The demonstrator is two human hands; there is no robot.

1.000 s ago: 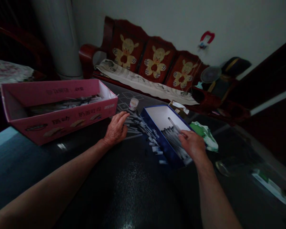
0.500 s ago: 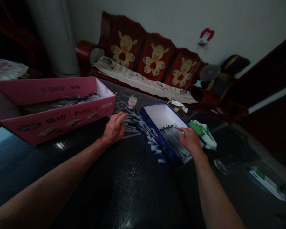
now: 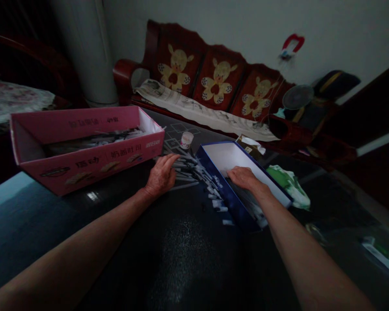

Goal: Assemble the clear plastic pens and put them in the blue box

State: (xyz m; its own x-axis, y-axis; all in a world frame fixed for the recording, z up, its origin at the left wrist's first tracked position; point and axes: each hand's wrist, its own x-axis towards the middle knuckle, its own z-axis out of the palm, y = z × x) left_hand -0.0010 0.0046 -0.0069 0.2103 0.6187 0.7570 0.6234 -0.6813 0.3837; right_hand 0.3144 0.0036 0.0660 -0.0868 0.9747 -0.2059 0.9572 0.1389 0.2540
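Note:
My left hand (image 3: 161, 176) lies palm down on a loose pile of grey pens (image 3: 191, 170) on the dark table, fingers stretched over them. My right hand (image 3: 244, 177) is inside a blue box with a white inside (image 3: 214, 172). Its fingers lie flat on the row of pens (image 3: 246, 201) laid in the box. Neither hand shows a pen lifted. A few white pen caps (image 3: 218, 203) lie beside the blue box.
A long pink carton (image 3: 84, 166) with more pens stands at the left. A small white jar (image 3: 186, 140) sits behind the pile, and a green and white bag (image 3: 290, 183) lies right of the blue box. A red wooden bench (image 3: 214, 82) runs along the wall.
My right hand, which held a pen over the blue box, has moved left and deeper into it and now lies flat on the pens. My left hand stays on the pile.

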